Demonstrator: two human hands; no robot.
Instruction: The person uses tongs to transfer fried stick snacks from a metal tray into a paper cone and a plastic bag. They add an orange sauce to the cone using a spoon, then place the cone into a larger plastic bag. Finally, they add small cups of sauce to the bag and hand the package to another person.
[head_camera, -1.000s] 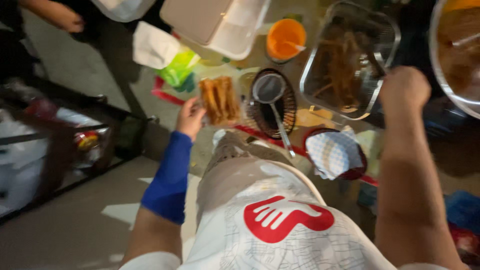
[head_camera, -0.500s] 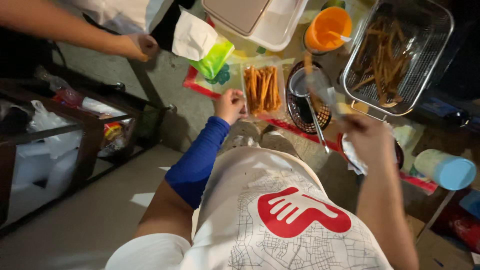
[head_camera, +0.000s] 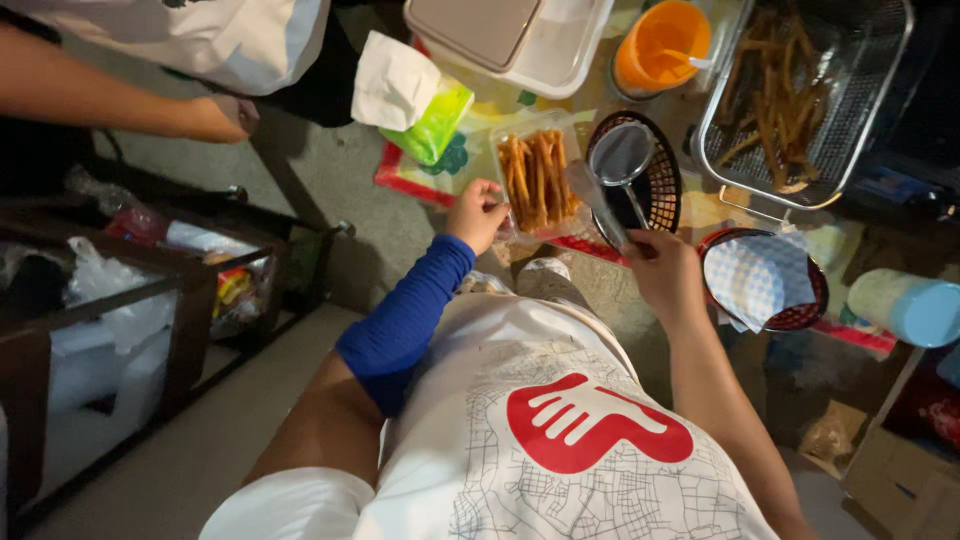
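At the desk's (head_camera: 690, 215) near edge, crowded all round the clear plastic tray of fried sticks (head_camera: 535, 180). Left hand (head_camera: 477, 213) on the tray's left rim, fingers curled onto its edge, blue sleeve (head_camera: 405, 320) behind. Right hand (head_camera: 662, 272) just right of the tray, fingers closed round pale tongs (head_camera: 598, 205) that slant up toward it, tips beside the fried sticks.

Touching the tray's right side, a black woven basket (head_camera: 660, 175) with a round wire strainer (head_camera: 622, 155) in it. Farther right, a metal mesh fry basket (head_camera: 810, 90) holding more sticks; below it, a red basket lined with checked paper (head_camera: 765, 280). Beyond the tray, an orange cup (head_camera: 660, 45) and a white lidded box (head_camera: 510, 40). Left of the tray, a green tissue pack (head_camera: 430, 115) at the desk's corner, then bare floor (head_camera: 200, 450) and a dark shelf rack (head_camera: 130, 300): only open room there. Another person's arm (head_camera: 130, 105) well left, above the rack.

Since half a second ago: tongs now in the right hand, which was raised over the red basket's paper; other person's hand drawn back from the tissue pack.
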